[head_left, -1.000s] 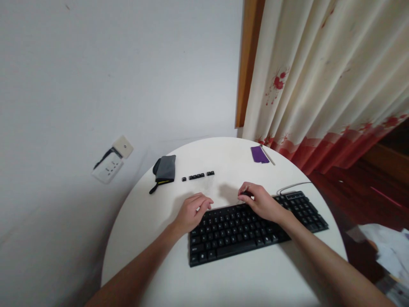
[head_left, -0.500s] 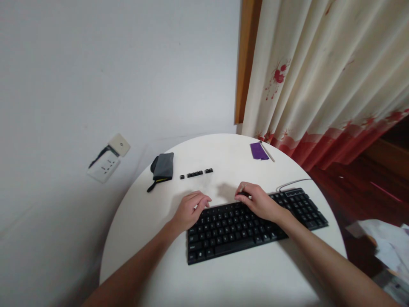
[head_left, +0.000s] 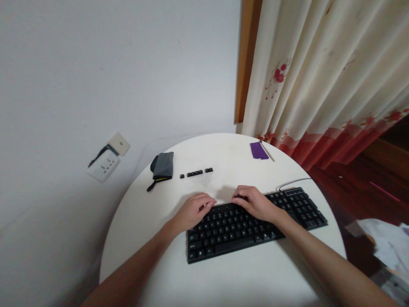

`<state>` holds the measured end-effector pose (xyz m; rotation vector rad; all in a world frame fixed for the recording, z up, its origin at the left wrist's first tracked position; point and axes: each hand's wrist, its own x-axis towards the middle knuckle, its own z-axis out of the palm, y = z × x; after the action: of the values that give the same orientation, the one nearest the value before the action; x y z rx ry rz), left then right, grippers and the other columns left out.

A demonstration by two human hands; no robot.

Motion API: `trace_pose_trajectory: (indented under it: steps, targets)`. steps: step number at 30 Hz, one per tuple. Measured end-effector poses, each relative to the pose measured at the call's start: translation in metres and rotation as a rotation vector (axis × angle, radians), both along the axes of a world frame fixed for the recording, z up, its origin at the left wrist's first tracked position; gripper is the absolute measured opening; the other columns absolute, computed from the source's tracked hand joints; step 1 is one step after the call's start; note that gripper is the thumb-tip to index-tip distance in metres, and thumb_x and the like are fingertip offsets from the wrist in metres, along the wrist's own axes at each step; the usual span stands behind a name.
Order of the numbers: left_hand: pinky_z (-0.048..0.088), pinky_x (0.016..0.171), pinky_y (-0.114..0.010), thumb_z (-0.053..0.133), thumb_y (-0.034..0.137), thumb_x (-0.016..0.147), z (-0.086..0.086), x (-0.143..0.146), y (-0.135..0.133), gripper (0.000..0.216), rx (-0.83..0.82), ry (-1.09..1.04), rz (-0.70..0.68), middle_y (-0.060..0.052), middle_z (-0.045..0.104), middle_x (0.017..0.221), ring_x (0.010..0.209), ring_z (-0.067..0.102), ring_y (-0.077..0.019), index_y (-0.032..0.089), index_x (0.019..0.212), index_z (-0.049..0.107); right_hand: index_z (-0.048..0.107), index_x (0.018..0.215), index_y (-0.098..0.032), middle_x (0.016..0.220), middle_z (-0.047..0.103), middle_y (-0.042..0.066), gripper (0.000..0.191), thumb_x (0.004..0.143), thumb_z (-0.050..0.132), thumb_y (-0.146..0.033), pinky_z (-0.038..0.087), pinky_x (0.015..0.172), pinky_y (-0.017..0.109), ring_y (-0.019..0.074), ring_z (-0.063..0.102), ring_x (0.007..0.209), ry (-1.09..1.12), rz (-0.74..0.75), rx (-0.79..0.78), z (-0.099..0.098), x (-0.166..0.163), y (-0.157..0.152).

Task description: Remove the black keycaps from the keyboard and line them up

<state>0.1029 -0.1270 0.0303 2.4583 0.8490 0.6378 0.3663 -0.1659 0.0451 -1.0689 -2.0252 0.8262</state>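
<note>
A black keyboard lies at a slant on the white round table. My left hand rests over its upper left corner, fingers stretched out along the top edge and thumb apart, with nothing seen in it. My right hand is over the keyboard's top edge, near the middle. Its fingers are closed around a small dark object, mostly hidden, whose kind I cannot make out. Beyond my hands, several loose black keycaps lie in a broken row of three groups.
A grey pouch with a dark strap lies at the table's left edge. At the back right are a purple cloth and a thin stick. The keyboard's cable runs off right. Wall sockets are at left, a curtain at right.
My left hand has slid slightly right along the keyboard's top edge. My right hand has shifted a little left, still closed around the dark object. The keycaps stay where they were.
</note>
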Motion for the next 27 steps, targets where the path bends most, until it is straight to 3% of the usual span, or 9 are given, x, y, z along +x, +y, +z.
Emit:
trace_pose_trajectory:
  steps: [6,22,27]
  targets:
    - [0.049,0.08,-0.029,0.046,0.026,0.099,0.002,0.002,-0.001,0.027,-0.034,0.053,-0.009,-0.004,0.072,0.091,0.085,0.064,-0.0167,0.019,0.096,0.071,0.062,0.074,-0.017,0.069,0.063,0.002,0.031,0.098,0.05,-0.033,0.041,0.067,0.027,0.017,0.059,0.068,-0.074,-0.179,-0.061,-0.011,-0.003,0.004]
    - [0.049,0.081,-0.028,0.044,0.029,0.1,0.001,0.001,0.0,0.029,-0.04,0.051,-0.009,-0.004,0.072,0.091,0.085,0.063,-0.0165,0.02,0.096,0.071,0.063,0.072,-0.017,0.069,0.068,0.004,0.037,0.099,0.044,-0.035,0.044,0.069,0.028,0.018,0.063,0.069,-0.052,-0.255,-0.113,-0.015,-0.009,0.005]
    - [0.05,0.079,-0.028,0.044,0.028,0.1,0.003,0.003,-0.001,0.029,-0.031,0.04,-0.016,-0.004,0.072,0.089,0.083,0.064,-0.0165,0.019,0.094,0.072,0.064,0.072,-0.016,0.067,0.069,0.006,0.041,0.099,0.042,-0.038,0.046,0.065,0.028,0.0179,0.063,0.063,0.021,-0.368,-0.205,-0.023,-0.01,0.011]
